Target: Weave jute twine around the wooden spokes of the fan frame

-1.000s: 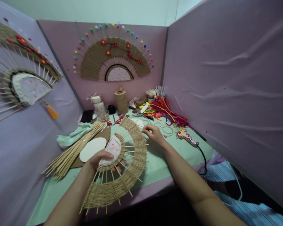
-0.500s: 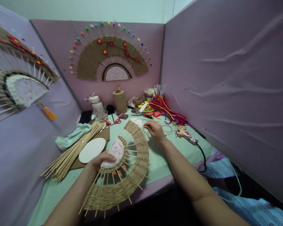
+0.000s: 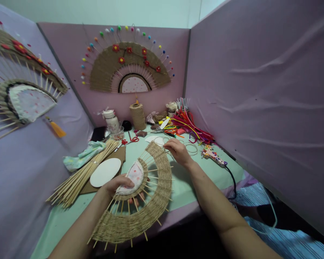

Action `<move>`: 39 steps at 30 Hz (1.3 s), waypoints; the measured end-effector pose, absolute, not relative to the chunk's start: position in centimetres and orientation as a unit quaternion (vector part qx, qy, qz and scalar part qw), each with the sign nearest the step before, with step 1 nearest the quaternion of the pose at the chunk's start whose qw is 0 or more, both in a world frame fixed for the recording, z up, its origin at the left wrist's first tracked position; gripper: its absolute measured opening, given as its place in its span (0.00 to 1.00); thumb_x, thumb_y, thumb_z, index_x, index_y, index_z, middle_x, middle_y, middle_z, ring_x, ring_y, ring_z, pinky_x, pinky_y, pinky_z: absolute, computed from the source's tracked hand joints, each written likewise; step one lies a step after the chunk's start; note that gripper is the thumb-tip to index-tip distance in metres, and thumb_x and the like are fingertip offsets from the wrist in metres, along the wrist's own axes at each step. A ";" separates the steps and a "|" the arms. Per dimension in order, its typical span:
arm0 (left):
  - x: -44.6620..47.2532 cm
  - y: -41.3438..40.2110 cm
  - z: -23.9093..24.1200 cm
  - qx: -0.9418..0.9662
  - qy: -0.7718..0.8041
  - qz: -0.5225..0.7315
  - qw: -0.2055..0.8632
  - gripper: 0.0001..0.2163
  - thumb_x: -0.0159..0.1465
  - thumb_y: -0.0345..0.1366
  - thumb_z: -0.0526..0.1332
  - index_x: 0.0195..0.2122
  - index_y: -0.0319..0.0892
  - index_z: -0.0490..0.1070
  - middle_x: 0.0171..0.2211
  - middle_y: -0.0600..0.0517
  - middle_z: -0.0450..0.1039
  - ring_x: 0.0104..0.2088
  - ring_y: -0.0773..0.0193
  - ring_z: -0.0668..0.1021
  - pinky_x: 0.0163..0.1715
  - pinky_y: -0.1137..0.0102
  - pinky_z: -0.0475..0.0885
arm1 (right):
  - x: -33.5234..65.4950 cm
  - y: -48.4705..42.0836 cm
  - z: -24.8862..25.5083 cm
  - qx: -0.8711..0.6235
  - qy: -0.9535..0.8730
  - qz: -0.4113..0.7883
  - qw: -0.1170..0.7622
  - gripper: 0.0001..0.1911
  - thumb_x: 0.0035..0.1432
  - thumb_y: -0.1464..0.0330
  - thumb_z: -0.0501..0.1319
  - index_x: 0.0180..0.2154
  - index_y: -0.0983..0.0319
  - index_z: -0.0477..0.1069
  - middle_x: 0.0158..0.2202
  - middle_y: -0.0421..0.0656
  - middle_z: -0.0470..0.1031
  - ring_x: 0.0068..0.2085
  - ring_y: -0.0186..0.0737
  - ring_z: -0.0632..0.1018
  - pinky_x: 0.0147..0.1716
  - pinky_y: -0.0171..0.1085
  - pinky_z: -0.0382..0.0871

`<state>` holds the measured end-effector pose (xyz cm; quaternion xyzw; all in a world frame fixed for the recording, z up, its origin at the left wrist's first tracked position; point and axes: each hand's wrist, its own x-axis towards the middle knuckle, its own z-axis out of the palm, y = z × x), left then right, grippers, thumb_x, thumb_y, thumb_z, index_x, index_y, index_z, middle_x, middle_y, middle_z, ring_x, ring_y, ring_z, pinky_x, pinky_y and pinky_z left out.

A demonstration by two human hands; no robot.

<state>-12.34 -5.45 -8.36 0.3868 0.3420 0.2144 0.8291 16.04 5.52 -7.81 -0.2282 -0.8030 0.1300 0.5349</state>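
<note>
A woven fan (image 3: 162,183) of thin sticks and twine, with a pale dotted cloth half-round at its centre, is tilted over the front of the table. My left hand (image 3: 121,185) grips it at that centre, thumb on the cloth and fingers behind. At the fan's upper right end, my right hand (image 3: 178,151) has its thumb and fingers pinched on a thin twine (image 3: 167,139). Loose loops of the twine lie on the table behind this hand. Most of the left fingers are hidden by the fan.
Left of the fan lie a bundle of sticks (image 3: 83,172), a white oval card (image 3: 106,172) and a patterned cloth (image 3: 83,155). Red scissors (image 3: 135,139), a twine spool (image 3: 137,117) and a bottle (image 3: 111,120) stand behind. Pipe cleaners (image 3: 191,124) and a glue gun (image 3: 214,156) are right.
The fan has turned slightly, its upper end shifting a little right and down. My right hand stays near that end, still pinching. My left hand keeps its grip.
</note>
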 end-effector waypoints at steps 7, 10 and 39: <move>-12.1 -5.8 -8.9 0.383 0.348 0.212 0.829 0.27 0.48 0.27 0.62 0.52 0.32 0.68 0.26 0.43 0.78 0.25 0.56 0.79 0.17 0.72 0.71 | 15.7 5.9 -8.5 -0.292 -0.747 0.301 0.516 0.07 0.54 0.64 0.62 0.29 0.62 0.71 0.25 0.39 0.72 0.27 0.33 0.71 0.29 0.34 0.66; -12.2 -5.8 -8.9 0.383 0.361 0.203 0.826 0.29 0.47 0.28 0.63 0.53 0.32 0.68 0.28 0.42 0.78 0.26 0.55 0.79 0.20 0.70 0.73 | 15.3 5.9 -8.9 -0.299 -0.714 0.357 0.522 0.09 0.53 0.63 0.62 0.28 0.63 0.70 0.23 0.38 0.70 0.25 0.31 0.69 0.26 0.32 0.65; -11.2 -6.3 -9.5 0.370 0.343 0.162 0.848 0.25 0.46 0.27 0.62 0.48 0.33 0.71 0.30 0.41 0.79 0.25 0.55 0.80 0.18 0.69 0.74 | 17.2 6.3 -4.9 -0.225 -0.886 -0.002 0.406 0.09 0.60 0.64 0.58 0.31 0.62 0.70 0.30 0.45 0.73 0.34 0.38 0.71 0.38 0.38 0.59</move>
